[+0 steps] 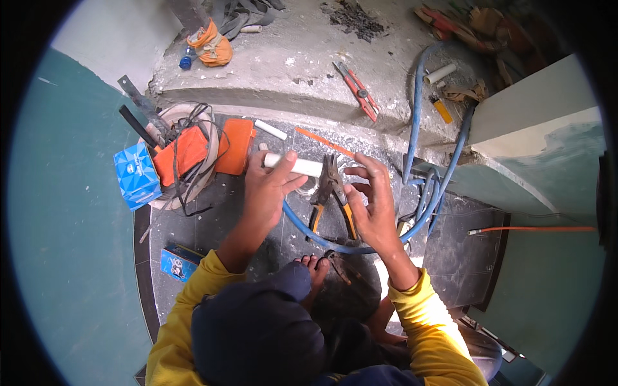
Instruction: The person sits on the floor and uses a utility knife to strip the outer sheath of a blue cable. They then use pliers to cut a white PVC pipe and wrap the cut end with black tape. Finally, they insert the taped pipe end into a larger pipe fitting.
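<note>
In my left hand [265, 196] is a short white plastic pipe [293, 165], gripped between thumb and fingers and pointing right. Beside the pipe's right end are the jaws of a pair of pliers [330, 180] with black and orange handles spread apart. My right hand [373, 202] is just right of the pliers, fingers curved and apart, with nothing seen in it. Its thumb tip comes close to one handle; whether they touch I cannot tell. A second white pipe piece [270, 130] and a thin orange strip [324, 142] lie beyond my hands.
A blue hose [417, 109] loops across the floor beneath my hands. At left, a bucket [209, 154] holds tools and cables beside a blue box [137, 175] and an orange case [235, 147]. Red-handled cutters [360, 95] rest on the concrete ledge. More pliers [338, 265] lie near my foot.
</note>
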`<control>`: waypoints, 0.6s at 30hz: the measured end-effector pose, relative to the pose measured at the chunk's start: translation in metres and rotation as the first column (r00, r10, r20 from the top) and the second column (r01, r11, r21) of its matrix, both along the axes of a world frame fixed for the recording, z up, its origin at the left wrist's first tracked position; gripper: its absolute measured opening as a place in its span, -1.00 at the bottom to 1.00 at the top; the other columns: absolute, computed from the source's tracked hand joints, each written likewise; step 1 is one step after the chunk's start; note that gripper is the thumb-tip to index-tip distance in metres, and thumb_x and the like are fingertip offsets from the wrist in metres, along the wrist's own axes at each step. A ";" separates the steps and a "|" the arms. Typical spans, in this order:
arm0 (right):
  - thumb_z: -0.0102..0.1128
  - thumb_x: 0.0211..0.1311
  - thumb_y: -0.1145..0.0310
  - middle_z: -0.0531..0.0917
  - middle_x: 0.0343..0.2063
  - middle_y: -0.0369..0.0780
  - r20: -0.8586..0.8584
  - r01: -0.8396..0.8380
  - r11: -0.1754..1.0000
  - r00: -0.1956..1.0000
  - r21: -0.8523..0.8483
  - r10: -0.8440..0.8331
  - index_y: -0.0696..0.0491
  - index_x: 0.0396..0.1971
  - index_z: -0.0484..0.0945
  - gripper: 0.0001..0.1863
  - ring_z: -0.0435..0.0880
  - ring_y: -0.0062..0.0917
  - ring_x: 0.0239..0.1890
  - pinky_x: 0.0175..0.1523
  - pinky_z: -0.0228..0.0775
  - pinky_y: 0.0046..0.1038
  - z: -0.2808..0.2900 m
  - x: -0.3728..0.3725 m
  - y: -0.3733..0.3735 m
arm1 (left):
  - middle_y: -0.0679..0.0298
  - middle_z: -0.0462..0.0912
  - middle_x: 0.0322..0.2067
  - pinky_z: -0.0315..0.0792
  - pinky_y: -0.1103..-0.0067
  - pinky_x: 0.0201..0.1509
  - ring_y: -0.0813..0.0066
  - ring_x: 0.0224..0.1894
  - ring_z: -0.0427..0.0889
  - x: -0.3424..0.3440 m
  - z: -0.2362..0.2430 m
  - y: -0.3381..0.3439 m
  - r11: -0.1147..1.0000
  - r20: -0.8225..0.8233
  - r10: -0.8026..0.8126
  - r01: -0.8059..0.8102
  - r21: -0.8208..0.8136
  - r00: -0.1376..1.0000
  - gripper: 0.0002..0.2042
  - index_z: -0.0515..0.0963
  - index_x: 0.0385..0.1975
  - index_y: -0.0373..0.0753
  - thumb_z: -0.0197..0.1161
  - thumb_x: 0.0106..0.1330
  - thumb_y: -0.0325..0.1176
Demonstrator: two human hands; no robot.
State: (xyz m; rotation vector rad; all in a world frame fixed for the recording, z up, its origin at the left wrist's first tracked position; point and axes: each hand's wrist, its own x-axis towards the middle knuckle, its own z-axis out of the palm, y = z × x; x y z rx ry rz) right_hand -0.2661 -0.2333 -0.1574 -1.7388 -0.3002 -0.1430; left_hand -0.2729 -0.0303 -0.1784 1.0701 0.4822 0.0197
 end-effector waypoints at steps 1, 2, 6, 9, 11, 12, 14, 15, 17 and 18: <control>0.36 0.38 0.47 0.62 -0.07 -0.09 0.133 -0.044 0.992 0.989 -0.119 0.059 0.15 0.15 0.58 -0.63 0.75 -0.25 -0.19 -0.04 0.64 -0.31 0.003 0.003 0.002 | 0.12 0.64 -0.12 0.75 0.37 0.02 0.25 -0.03 0.79 -0.001 0.002 -0.003 1.000 -0.009 -0.015 0.015 0.007 1.000 -0.61 0.33 0.06 -0.32 0.36 0.51 -0.25; 0.36 0.38 0.46 0.62 -0.09 -0.08 0.193 -0.069 0.970 0.974 -0.233 0.116 0.15 0.14 0.59 -0.64 0.73 -0.21 -0.21 -0.07 0.63 -0.30 0.000 0.005 0.002 | 0.12 0.64 -0.14 0.75 0.37 0.00 0.25 -0.04 0.79 -0.002 0.003 -0.007 0.999 -0.018 -0.031 0.031 0.014 0.999 -0.61 0.33 0.06 -0.33 0.36 0.51 -0.26; 0.32 0.44 0.41 0.62 -0.25 -0.06 0.216 -0.070 0.898 0.960 -0.434 0.179 0.16 0.02 0.59 -0.75 0.68 -0.12 -0.35 -0.28 0.56 -0.27 -0.022 0.003 0.011 | 0.10 0.66 -0.16 0.75 0.40 -0.05 0.29 -0.07 0.78 -0.008 0.006 -0.025 0.996 0.031 -0.082 0.081 0.032 0.996 -0.63 0.32 0.06 -0.33 0.35 0.51 -0.31; 0.26 0.51 0.38 0.66 -0.32 -0.11 -0.129 -0.121 0.968 0.987 -0.222 0.094 0.17 -0.06 0.59 -0.82 0.70 -0.32 -0.39 -0.38 0.53 -0.34 -0.028 0.002 0.013 | 0.12 0.68 -0.16 0.74 0.40 -0.03 0.31 -0.07 0.78 -0.011 0.003 -0.022 0.994 0.117 -0.101 0.094 0.058 0.988 -0.65 0.33 0.07 -0.31 0.34 0.52 -0.33; 0.17 0.57 0.40 0.69 -0.28 -0.12 -0.495 -0.106 0.992 0.859 0.073 0.128 0.19 -0.08 0.59 -0.84 0.71 -0.46 -0.33 -0.32 0.55 -0.40 -0.023 0.013 0.004 | 0.14 0.68 -0.15 0.73 0.39 -0.01 0.31 -0.08 0.78 -0.016 0.011 -0.022 0.994 0.121 -0.112 0.112 0.006 0.986 -0.68 0.37 0.07 -0.29 0.32 0.54 -0.30; 0.11 0.59 0.41 0.71 -0.24 -0.12 -0.551 -0.047 0.975 0.818 0.219 0.163 0.21 -0.07 0.59 -0.83 0.71 -0.53 -0.28 -0.25 0.57 -0.43 -0.027 0.015 0.001 | 0.15 0.68 -0.15 0.72 0.38 0.00 0.31 -0.07 0.78 -0.016 0.008 -0.018 0.994 0.076 -0.098 0.101 -0.045 0.992 -0.69 0.39 0.06 -0.28 0.31 0.55 -0.27; 0.03 0.63 0.46 0.73 -0.16 -0.10 -0.509 0.052 0.928 0.847 0.370 0.156 0.26 -0.01 0.59 -0.79 0.72 -0.57 -0.17 -0.09 0.60 -0.47 -0.028 0.013 0.000 | 0.19 0.68 -0.15 0.71 0.38 0.03 0.31 -0.07 0.78 -0.008 0.003 -0.006 0.987 -0.007 -0.070 0.069 -0.142 0.997 -0.71 0.44 0.04 -0.25 0.29 0.57 -0.21; 0.06 0.59 0.49 0.72 -0.14 -0.09 -0.464 0.027 0.933 0.872 0.358 0.153 0.25 0.02 0.60 -0.80 0.72 -0.54 -0.16 -0.07 0.59 -0.48 -0.029 0.009 0.001 | 0.21 0.69 -0.13 0.70 0.38 0.06 0.32 -0.05 0.78 -0.008 0.002 -0.004 0.989 -0.038 -0.050 0.044 -0.138 0.998 -0.73 0.49 0.00 -0.23 0.26 0.59 -0.15; 0.12 0.52 0.55 0.72 -0.08 -0.06 -0.375 -0.018 0.945 0.915 0.327 0.147 0.24 0.07 0.61 -0.77 0.73 -0.48 -0.13 -0.03 0.57 -0.49 -0.032 0.003 0.000 | 0.20 0.68 -0.11 0.70 0.38 0.06 0.33 -0.04 0.77 -0.008 0.001 -0.001 0.985 -0.068 -0.044 0.032 -0.169 0.997 -0.73 0.49 0.00 -0.23 0.26 0.59 -0.16; 0.16 0.46 0.57 0.72 -0.09 -0.07 -0.203 -0.097 0.975 0.970 0.198 0.137 0.22 0.06 0.63 -0.76 0.74 -0.44 -0.14 -0.04 0.57 -0.47 -0.033 0.003 0.000 | 0.20 0.68 -0.09 0.70 0.38 0.06 0.33 -0.03 0.77 -0.007 0.000 0.000 0.982 -0.082 -0.042 0.027 -0.185 0.996 -0.73 0.48 0.01 -0.23 0.26 0.59 -0.16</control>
